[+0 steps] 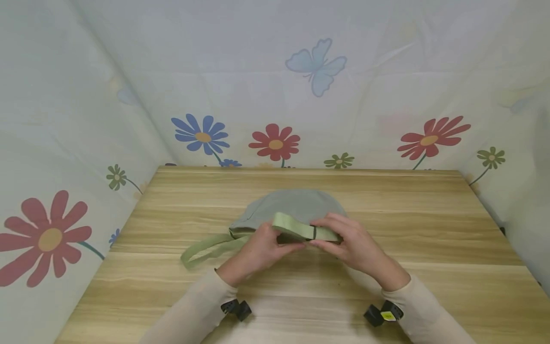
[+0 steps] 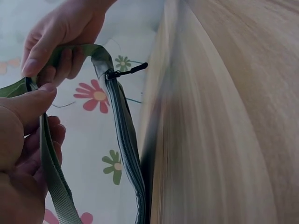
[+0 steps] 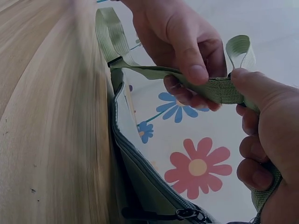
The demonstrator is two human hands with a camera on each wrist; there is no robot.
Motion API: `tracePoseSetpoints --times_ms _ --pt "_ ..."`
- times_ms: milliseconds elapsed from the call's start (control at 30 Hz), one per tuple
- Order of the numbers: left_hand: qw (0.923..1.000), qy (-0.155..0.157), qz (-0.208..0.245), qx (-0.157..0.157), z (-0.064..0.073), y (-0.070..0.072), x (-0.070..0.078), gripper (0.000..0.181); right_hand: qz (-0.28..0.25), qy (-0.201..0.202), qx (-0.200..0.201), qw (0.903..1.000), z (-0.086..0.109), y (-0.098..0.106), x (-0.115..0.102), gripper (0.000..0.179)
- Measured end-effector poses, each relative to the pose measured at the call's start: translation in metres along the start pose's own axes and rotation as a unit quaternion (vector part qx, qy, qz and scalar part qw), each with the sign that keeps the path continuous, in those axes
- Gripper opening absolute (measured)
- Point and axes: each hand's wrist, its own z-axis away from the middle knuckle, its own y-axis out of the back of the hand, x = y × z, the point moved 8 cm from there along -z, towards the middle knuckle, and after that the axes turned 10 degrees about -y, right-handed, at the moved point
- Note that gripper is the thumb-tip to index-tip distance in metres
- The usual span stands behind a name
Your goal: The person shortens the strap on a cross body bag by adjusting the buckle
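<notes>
A grey-green crescent-shaped bag stands on the wooden table in front of both hands. Its light green webbing strap is held up before it. My left hand pinches the strap between thumb and fingers. Close beside it, my right hand grips the strap next to a small black slider, its thumb and fingertips at the webbing. A short loop of strap rises between the hands. In the left wrist view, the bag's zipper runs along its top edge, with a black zipper pull sticking out.
Another strap loop lies out to the left of the bag on the table. Pale cloth walls printed with flowers and a butterfly rise behind the table and at its sides. Black wrist cameras sit on both sleeves.
</notes>
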Motion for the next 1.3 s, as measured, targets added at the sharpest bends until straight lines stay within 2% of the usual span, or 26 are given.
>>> tracePoseSetpoints --times_ms 167,367,533,767,967,1167,1233,1300 --pt "0.9996 -0.022 -0.017 0.002 0.001 0.003 0.001 0.036 0.004 -0.017 -0.003 0.9998 0.001 0.000 0.003 0.037" --pt "0.9955 -0.076 -0.055 0.013 0.002 0.011 0.009 0.036 0.008 -0.011 0.002 0.9999 0.001 0.001 0.002 0.033" --pt "0.9862 -0.126 -0.104 0.027 0.004 0.017 0.015 0.035 0.006 0.000 0.011 0.9999 0.001 0.003 0.001 0.028" --pt "0.9756 -0.162 -0.143 0.037 0.007 0.025 0.019 0.035 -0.005 0.013 0.018 0.9997 0.001 0.005 0.000 0.026" --pt "0.9573 -0.198 -0.204 0.051 0.009 0.029 0.026 0.036 -0.016 0.021 0.029 0.9992 0.000 0.006 -0.001 0.027" --pt "0.9425 -0.223 -0.242 0.060 0.011 0.032 0.031 0.029 -0.020 0.017 0.035 0.9990 0.001 0.009 0.000 0.028" --pt "0.9404 -0.225 -0.247 0.063 0.012 0.034 0.031 0.028 -0.024 0.012 0.041 0.9988 0.002 0.011 0.002 0.026" --pt "0.9420 -0.219 -0.246 0.064 0.014 0.037 0.027 0.030 -0.028 0.010 0.051 0.9982 0.003 0.015 0.003 0.025"
